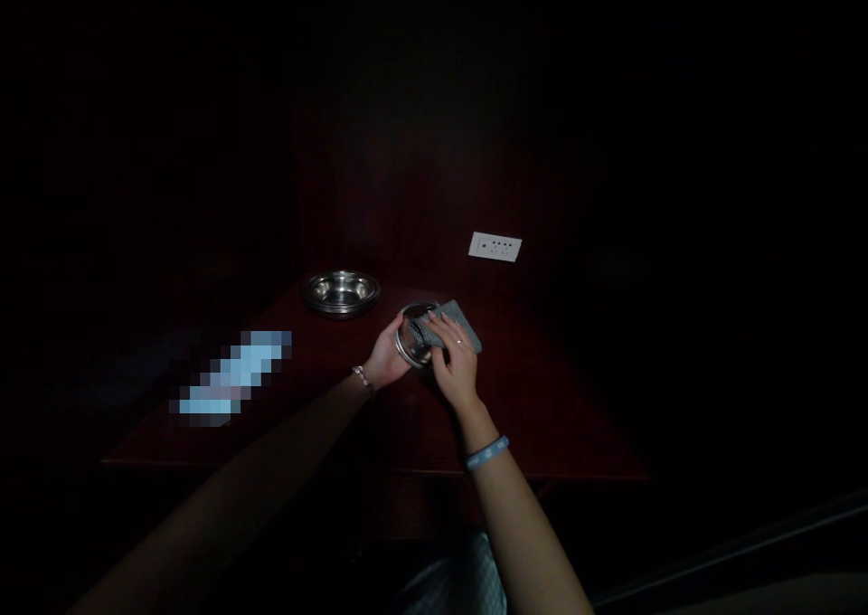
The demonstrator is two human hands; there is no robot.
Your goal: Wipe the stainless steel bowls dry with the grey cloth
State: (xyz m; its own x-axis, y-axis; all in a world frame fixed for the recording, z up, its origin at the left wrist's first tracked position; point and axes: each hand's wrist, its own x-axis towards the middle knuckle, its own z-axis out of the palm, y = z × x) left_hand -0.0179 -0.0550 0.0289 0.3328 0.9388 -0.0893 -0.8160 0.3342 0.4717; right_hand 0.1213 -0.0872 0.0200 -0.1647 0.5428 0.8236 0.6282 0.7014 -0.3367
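My left hand (389, 356) grips a shiny metal bowl (405, 345) by its left rim, holding it tilted above the table. A grey cloth (467, 324) lies under the fingers of my right hand (453, 360), which presses it against the inside of the bowl. Part of the cloth sticks out past the bowl's right side. The bowl's right edge is hidden behind the cloth and my right hand.
Shallow metal dishes (341, 297), seemingly stacked, stand at the table's back left. A blurred-out bright object (237, 375) lies on the left of the dark red table (542, 416). A white socket plate (495, 247) sits on the wall behind. The surroundings are very dark.
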